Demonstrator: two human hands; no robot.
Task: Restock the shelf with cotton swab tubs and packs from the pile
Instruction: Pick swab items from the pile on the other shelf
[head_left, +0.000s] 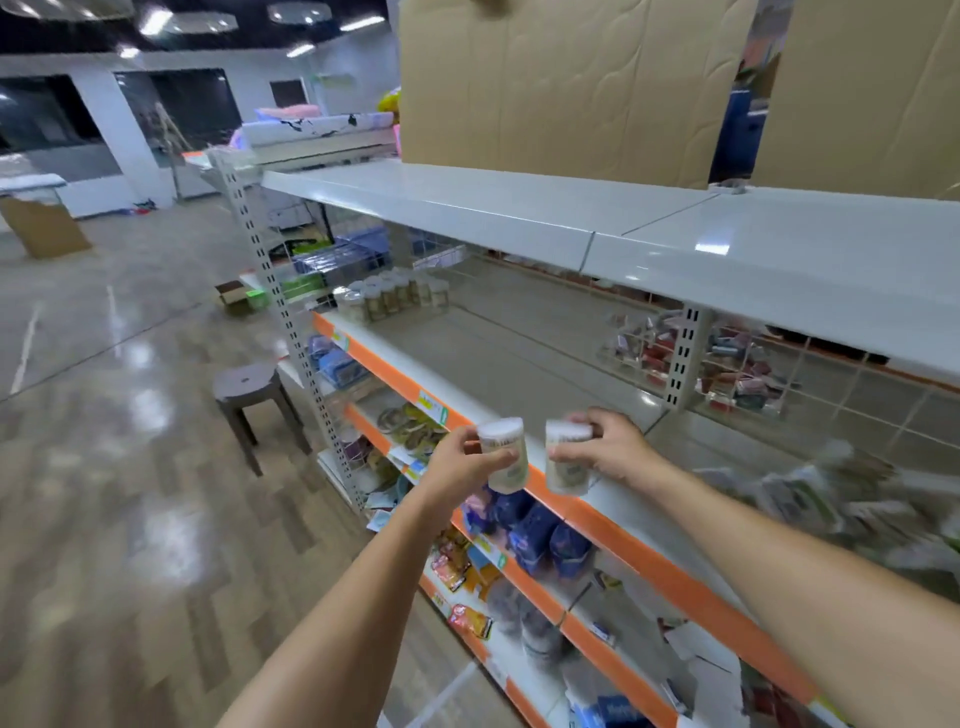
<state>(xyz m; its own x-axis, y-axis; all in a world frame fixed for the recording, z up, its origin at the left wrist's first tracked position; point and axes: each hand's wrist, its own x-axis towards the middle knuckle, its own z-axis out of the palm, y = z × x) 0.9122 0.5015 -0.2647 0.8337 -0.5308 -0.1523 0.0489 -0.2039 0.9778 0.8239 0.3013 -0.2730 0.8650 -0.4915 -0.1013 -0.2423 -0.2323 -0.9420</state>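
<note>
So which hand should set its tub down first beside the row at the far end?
Left, probably. The left hand holds its tub on the side nearer the row of tubs; the right hand and its tub sit farther along the shelf.

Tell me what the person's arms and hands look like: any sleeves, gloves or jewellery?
Both forearms are bare right up to the bottom edge of the picture, with no sleeves in view. The left hand and the right hand wear no gloves. No rings, watch or bracelets show on the fingers or wrists.
</note>
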